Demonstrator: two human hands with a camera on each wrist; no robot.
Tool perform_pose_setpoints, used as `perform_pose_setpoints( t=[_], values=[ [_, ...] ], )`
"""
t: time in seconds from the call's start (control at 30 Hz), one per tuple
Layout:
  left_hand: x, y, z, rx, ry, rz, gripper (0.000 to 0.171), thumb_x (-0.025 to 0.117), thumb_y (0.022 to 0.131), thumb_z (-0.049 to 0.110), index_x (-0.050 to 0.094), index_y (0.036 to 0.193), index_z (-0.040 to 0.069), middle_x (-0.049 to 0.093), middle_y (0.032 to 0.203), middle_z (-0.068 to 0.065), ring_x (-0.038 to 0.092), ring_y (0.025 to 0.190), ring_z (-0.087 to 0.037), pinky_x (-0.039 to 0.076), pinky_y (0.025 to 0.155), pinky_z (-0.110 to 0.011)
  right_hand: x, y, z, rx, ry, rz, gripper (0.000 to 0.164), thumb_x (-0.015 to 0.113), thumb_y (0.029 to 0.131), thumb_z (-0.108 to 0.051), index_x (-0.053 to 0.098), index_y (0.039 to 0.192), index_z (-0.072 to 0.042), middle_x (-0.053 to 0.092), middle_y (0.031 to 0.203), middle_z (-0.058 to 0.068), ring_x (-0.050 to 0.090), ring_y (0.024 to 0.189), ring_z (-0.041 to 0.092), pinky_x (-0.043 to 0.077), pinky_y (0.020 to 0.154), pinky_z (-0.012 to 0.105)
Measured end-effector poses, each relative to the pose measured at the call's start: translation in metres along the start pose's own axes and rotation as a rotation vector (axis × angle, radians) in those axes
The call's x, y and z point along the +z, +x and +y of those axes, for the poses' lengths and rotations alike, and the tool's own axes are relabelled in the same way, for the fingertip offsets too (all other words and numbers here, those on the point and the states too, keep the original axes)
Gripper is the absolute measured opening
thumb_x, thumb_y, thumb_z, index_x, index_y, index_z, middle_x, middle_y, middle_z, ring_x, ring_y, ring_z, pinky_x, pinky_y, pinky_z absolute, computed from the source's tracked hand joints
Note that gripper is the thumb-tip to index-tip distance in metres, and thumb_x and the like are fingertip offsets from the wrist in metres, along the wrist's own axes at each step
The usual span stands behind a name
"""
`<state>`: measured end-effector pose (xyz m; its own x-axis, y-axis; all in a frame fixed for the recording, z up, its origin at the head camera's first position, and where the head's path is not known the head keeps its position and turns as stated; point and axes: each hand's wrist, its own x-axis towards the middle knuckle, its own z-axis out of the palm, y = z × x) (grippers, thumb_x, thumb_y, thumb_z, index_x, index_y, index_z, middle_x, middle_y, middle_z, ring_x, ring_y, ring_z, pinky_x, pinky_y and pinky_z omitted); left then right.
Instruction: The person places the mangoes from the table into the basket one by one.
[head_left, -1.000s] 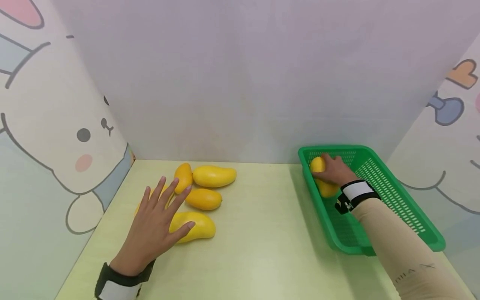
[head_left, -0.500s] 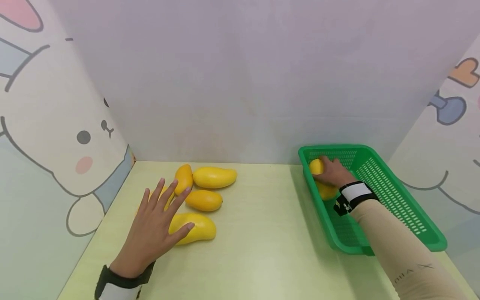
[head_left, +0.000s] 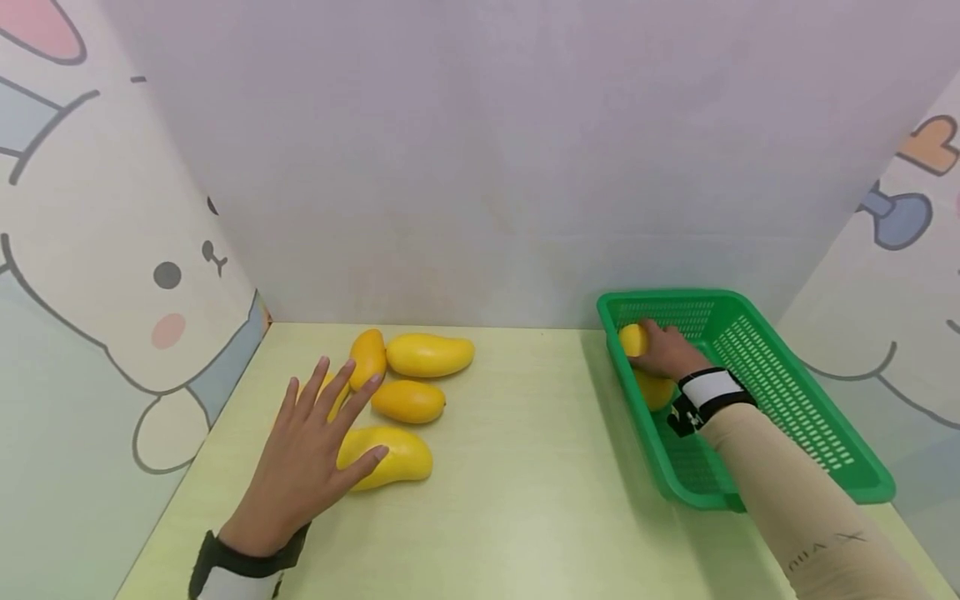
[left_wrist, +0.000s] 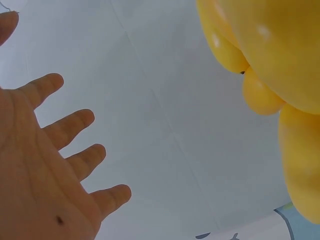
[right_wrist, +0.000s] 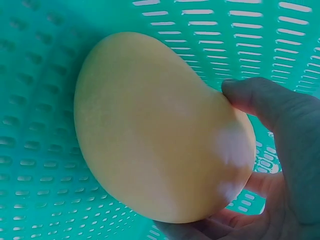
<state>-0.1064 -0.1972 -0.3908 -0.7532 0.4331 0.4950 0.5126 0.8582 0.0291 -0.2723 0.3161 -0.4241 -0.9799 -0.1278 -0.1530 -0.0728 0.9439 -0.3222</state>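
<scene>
My right hand (head_left: 670, 350) reaches inside the green basket (head_left: 652, 454) and grips a yellow mango (head_left: 654, 390) near its left wall. In the right wrist view, the thumb (right_wrist: 250, 95) presses one end of the mango (right_wrist: 155, 130) while the fingers curl around its lower side. At left, my left hand (head_left: 303, 462) is spread with straight fingers, holding nothing. It overlaps a large mango (head_left: 401, 457) and a partly hidden one (head_left: 336, 400) in the head view. The left wrist view shows its palm (left_wrist: 35, 175) apart from the hanging-looking cluster of mangoes (left_wrist: 280, 55).
More mangoes lie at the back left of the pale table (head_left: 517, 467): an upright-lying orange one (head_left: 368, 358), a long yellow one (head_left: 430, 356) and a smaller one (head_left: 408, 402). A plain back wall (head_left: 480, 167) and cartoon-printed side walls (head_left: 90, 283) enclose the table.
My right hand has lowered slightly within the basket, still gripping the mango. My left hand and the mangoes on the table have stayed almost the same.
</scene>
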Motion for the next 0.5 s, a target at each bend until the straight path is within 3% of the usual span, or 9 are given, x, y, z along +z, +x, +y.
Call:
perform_pose_setpoints(
  t=[0.37,0.5],
  values=[
    [0.001,-0.001,0.000,-0.001,-0.002,-0.006,0.076,0.046,0.084,0.065,0.025,0.148,0.030,0.024,0.151,-0.008,0.012,0.138,-0.034,0.012,0.104,-0.063,-0.002,0.000,0.003,-0.027,-0.007,-0.004,0.080,0.056,0.088,-0.045,0.022,0.141,0.004,0.039,0.119,0.038,0.044,0.104,0.047,0.045,0.076,0.054],
    [0.001,0.000,0.000,0.010,-0.007,0.000,0.076,0.047,0.085,0.064,0.025,0.148,0.029,0.023,0.152,-0.007,0.012,0.138,-0.034,0.012,0.104,-0.064,-0.013,-0.005,-0.001,-0.024,-0.018,-0.016,0.082,0.053,0.090,-0.046,0.017,0.142,0.008,0.033,0.127,0.042,0.036,0.114,0.053,0.042,0.083,0.058]
  ],
)
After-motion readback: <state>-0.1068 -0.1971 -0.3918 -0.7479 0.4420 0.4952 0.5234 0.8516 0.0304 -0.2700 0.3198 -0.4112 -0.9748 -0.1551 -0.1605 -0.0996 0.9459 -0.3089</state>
